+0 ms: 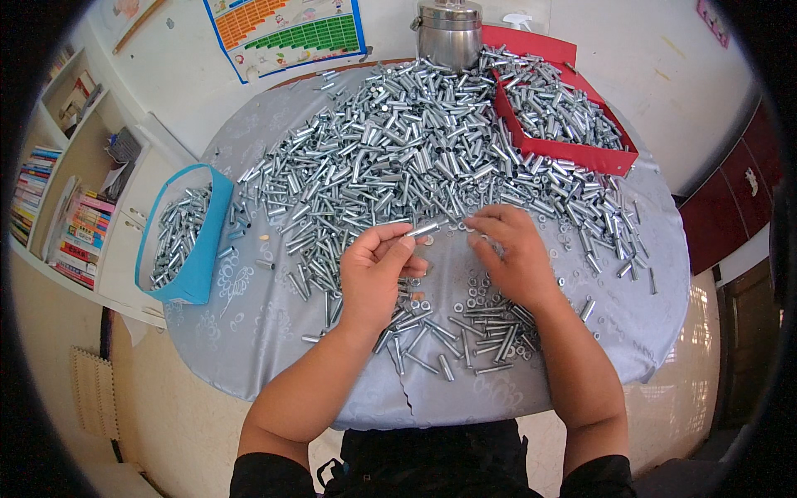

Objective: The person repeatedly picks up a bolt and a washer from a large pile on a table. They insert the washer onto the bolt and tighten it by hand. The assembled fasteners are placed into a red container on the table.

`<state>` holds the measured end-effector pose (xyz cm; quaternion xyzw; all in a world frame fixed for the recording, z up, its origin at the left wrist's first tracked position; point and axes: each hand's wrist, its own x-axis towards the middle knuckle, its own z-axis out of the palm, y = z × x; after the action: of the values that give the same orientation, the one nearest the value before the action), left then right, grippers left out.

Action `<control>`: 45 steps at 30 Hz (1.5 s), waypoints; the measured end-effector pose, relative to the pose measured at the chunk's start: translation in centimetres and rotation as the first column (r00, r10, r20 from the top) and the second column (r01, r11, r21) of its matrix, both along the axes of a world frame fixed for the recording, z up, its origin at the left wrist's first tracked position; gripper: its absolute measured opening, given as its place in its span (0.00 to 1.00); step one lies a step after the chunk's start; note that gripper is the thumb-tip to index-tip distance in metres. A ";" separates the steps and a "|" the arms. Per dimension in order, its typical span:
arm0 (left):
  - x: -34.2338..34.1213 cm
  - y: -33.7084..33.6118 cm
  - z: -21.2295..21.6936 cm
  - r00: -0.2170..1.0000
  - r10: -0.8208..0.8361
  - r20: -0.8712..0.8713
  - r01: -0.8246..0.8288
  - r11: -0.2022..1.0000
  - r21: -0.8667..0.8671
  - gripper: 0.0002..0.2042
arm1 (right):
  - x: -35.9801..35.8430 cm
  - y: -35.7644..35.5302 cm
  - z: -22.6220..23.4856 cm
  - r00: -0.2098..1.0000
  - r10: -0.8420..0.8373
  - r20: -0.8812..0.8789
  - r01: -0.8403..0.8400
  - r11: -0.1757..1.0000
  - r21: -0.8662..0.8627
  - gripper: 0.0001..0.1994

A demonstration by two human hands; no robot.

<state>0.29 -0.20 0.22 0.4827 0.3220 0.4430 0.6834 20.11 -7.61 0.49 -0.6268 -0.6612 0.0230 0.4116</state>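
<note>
Pinching a metal bolt (426, 228) in the left grip (373, 270) over the surface (270, 336), apparently for leaving its thin end free toward two o'clock; curving the right grip (516, 256), loosely spread, at three o'clock.

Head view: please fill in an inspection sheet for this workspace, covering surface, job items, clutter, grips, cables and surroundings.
Surface: grey patterned cloth on a rounded table; dark jagged line near the front edge.
Job items: large pile of silver metal parts; more in the blue bin at left and the red box at far right; loose bolts and nuts nearer the person.
Clutter: lidded steel pot behind the pile.
Grips: left hand pinches a silver cylinder; right hand beside it, contents unclear.
Cables: nothing seen.
Surroundings: shelved books left, wall poster behind, dark red cabinet right.
</note>
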 end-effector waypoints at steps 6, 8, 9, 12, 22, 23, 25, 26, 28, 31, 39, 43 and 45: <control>0.2 -0.1 -0.1 0.999 -0.028 -0.016 0.028 1.000 0.005 0.09 | -1.0 0.3 -0.8 0.924 -0.050 0.380 0.089 0.992 -0.085 0.14; 0.2 -0.2 0.0 0.999 -0.031 -0.025 0.030 0.999 -0.009 0.09 | -1.0 0.2 -0.8 0.919 -0.057 0.391 0.100 0.991 -0.091 0.12; 0.2 -0.3 0.0 0.999 -0.032 -0.029 0.031 0.999 -0.016 0.09 | -0.9 0.1 -0.6 0.917 -0.055 0.396 0.100 0.990 -0.094 0.11; 0.0 -0.2 0.0 0.999 -0.034 -0.010 0.034 0.999 -0.001 0.09 | -0.4 -0.6 -0.1 0.925 -0.034 0.379 0.078 0.992 -0.103 0.09; 0.1 -0.2 -0.3 0.999 -0.048 -0.024 0.048 0.999 0.005 0.09 | 0.2 -0.4 -0.9 0.971 0.003 0.239 0.031 0.990 -0.136 0.05; 0.1 -0.2 -0.3 0.998 -0.050 -0.026 0.050 0.999 0.007 0.09 | 0.2 -0.4 -0.8 0.973 -0.002 0.231 0.036 0.989 -0.143 0.05; 0.1 -0.2 -0.2 0.998 -0.050 -0.032 0.050 0.999 0.004 0.09 | -0.1 -0.3 -0.9 0.978 -0.012 0.210 0.046 0.987 -0.155 0.06; 0.1 -0.2 -0.1 0.998 -0.048 -0.037 0.048 0.999 0.000 0.09 | -0.3 -0.3 -0.8 0.983 -0.033 0.180 0.061 0.986 -0.155 0.06; 0.0 -0.3 -0.1 0.998 -0.051 -0.045 0.051 0.999 -0.008 0.09 | -0.7 -0.3 -0.4 0.990 -0.074 0.121 0.093 0.983 -0.157 0.06; 0.0 -0.4 -0.1 0.996 -0.072 -0.058 0.070 0.997 -0.022 0.09 | -1.3 -0.2 0.4 0.895 -0.135 -0.426 0.066 0.983 -0.172 0.05; 0.1 -0.7 0.1 0.988 -0.108 -0.109 0.106 0.994 -0.027 0.09 | -1.4 -0.3 -0.2 0.719 -0.026 -0.695 -0.093 0.987 -0.133 0.05; 0.3 -0.7 0.1 0.986 -0.124 -0.113 0.122 0.992 -0.026 0.09 | -1.4 -0.4 0.2 0.727 -0.071 -0.683 -0.059 0.985 -0.165 0.05; 0.3 -0.7 0.0 0.986 -0.126 -0.113 0.124 0.992 -0.021 0.09 | -1.3 -0.4 0.2 0.728 -0.034 -0.685 -0.102 0.982 -0.157 0.04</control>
<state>0.57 -0.92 0.25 0.5216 0.3327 0.3689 0.6936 18.79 -8.05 0.65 -0.5970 -0.4694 0.3205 0.5662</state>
